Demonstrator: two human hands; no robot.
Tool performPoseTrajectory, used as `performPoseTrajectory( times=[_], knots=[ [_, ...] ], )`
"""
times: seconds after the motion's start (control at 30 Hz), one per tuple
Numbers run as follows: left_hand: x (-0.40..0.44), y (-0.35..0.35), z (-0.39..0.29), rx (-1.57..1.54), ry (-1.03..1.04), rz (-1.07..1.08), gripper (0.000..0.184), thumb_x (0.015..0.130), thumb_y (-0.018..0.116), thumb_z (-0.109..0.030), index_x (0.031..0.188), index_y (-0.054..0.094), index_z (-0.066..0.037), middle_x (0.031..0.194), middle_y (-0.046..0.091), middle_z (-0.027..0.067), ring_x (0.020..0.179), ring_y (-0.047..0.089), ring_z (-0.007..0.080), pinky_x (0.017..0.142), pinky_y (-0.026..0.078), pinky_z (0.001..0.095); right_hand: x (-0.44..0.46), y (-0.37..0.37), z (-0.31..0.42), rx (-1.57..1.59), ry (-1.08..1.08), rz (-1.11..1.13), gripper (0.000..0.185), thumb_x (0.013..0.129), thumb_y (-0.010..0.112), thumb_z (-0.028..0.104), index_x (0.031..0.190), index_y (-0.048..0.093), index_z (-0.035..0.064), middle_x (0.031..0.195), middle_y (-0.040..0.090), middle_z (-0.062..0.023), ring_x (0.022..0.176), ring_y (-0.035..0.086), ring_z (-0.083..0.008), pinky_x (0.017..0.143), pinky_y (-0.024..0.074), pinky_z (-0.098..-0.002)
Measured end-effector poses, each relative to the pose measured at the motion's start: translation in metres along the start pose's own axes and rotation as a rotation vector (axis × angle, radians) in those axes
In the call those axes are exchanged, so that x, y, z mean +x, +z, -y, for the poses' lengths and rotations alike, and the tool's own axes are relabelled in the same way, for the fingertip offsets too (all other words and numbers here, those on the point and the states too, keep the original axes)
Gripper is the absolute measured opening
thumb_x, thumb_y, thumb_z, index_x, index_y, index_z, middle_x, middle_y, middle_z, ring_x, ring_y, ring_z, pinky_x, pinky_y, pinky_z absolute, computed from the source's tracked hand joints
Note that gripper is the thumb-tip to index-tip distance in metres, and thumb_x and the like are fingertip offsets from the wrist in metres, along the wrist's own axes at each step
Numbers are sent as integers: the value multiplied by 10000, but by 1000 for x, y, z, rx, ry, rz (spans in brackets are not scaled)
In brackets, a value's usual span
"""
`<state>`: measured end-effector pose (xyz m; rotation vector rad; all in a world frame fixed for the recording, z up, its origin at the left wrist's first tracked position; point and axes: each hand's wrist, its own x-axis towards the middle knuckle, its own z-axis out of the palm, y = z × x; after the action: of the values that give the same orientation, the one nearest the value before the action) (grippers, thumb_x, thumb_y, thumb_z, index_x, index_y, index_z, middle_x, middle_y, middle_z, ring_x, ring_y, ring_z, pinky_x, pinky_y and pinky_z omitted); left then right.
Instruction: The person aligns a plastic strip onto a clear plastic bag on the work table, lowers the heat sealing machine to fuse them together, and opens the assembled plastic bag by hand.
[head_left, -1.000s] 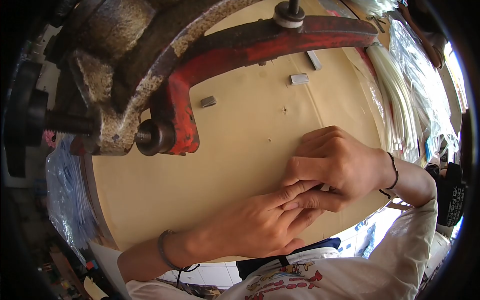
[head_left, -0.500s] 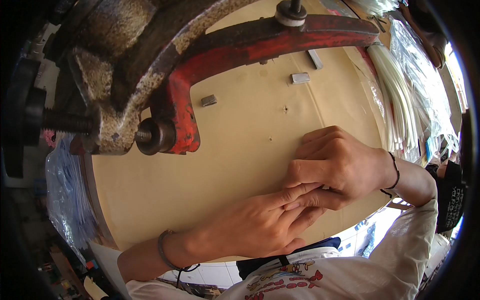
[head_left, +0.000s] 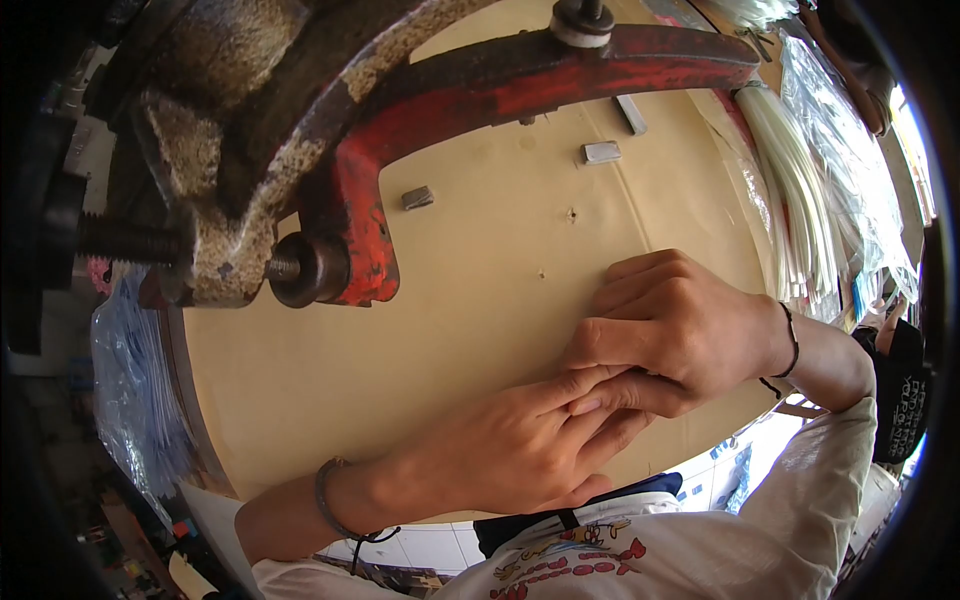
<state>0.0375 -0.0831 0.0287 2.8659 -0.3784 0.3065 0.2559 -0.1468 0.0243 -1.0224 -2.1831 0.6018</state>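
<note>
My left hand [head_left: 520, 445] and my right hand [head_left: 680, 330] meet over the tan sheet [head_left: 300, 380] near its front edge. The fingertips of both touch and overlap. My right thumb presses against the left fingers, while the other right fingers are curled. On the left, thumb and index finger are drawn together and the remaining fingers are bent. Whatever lies between the fingertips, if anything, is hidden by the hands. Farther up the sheet are a small grey metal block [head_left: 417, 198], a second small block [head_left: 602, 152] and a longer grey bar [head_left: 631, 115].
A heavy machine with a worn red arm [head_left: 450, 105] and a threaded bolt [head_left: 130, 240] overhangs the upper left. Pale strips [head_left: 790, 190] and clear plastic [head_left: 840, 150] lie along the right edge. More plastic [head_left: 140, 390] hangs at the left edge.
Both hands stay nearly in place; only the fingers where they meet shift very slightly. The blocks and the machine keep their positions.
</note>
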Motion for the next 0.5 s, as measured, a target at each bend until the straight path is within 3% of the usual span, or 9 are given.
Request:
performPoseTrajectory(
  times=[0.27,0.5],
  knots=[
    [-1,1,0,-41,-26,-8,522,1036,509,-475,1356,675,-98,1195,708,172,1215,643,373,1114,484,428,0,0,-1,23,-7,-13,213,949,699,283,926,598,98,622,530,-45,594,586,-284,569,468,-405],
    [-1,2,-1,-23,-35,-16,520,1035,498,-477,1367,669,-115,1170,711,155,1154,664,326,1066,513,406,0,-2,-1,36,-8,10,165,991,654,246,948,627,89,635,540,-54,603,591,-291,576,469,-408]
  ],
)
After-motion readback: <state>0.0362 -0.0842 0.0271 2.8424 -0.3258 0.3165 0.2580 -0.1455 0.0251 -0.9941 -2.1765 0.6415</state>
